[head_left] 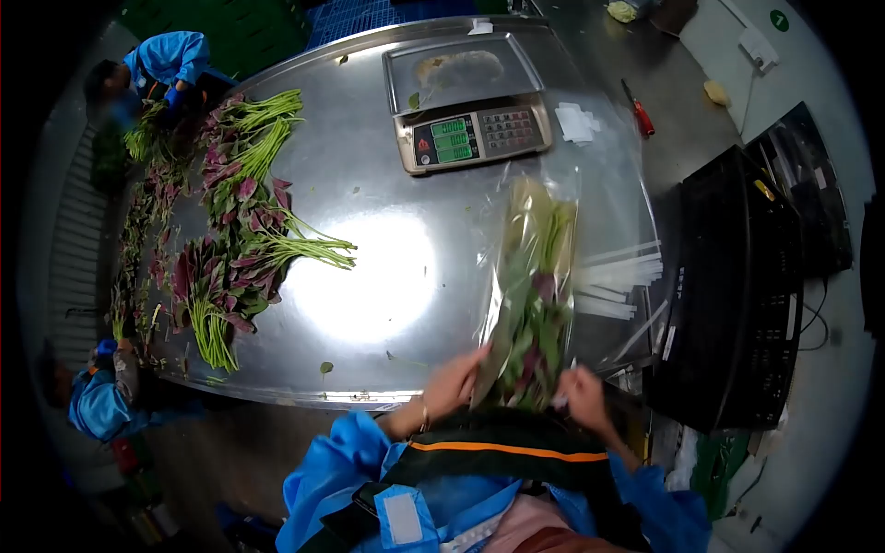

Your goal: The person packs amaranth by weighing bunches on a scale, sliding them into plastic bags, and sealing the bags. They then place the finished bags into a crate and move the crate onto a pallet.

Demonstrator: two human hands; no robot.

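Note:
My left hand [454,381] grips the near left edge of a clear plastic bag [533,276] that holds a bunch of red-green leafy vegetables, stems pointing away from me. My right hand [584,394] is at the bag's near right end, fingers closed around its mouth and the leaves. The bag lies tilted over the near right part of a steel table [387,276]. Loose bundles of the same vegetables [241,241] lie across the table's left half, far from both hands.
A digital scale [470,100] with a steel pan stands at the table's far side. White strips [616,275] lie right of the bag. Black crates [737,286] stand to the right. Two other people in blue sleeves work at the far left [166,60] and near left [101,401].

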